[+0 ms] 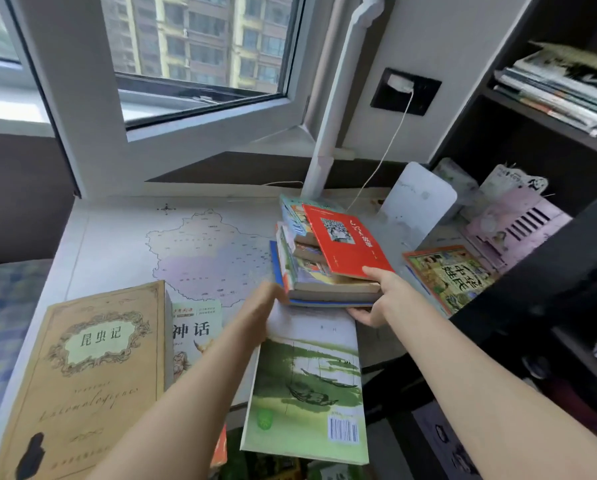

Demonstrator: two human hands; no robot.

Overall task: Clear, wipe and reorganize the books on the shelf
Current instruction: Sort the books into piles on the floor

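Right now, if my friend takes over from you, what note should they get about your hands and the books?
Left hand: against the near-left corner of the stack of books; its fingers are hidden.
Right hand: grips the stack's near-right corner, thumb on the red book on top, fingers underneath.
Lying on the desk: a green book, a tan book, and a colourful book by the shelf.
Done: several books are out on the desk.
Left: an upper compartment still holds books. No cloth is in view, so wiping and putting back probably remain.
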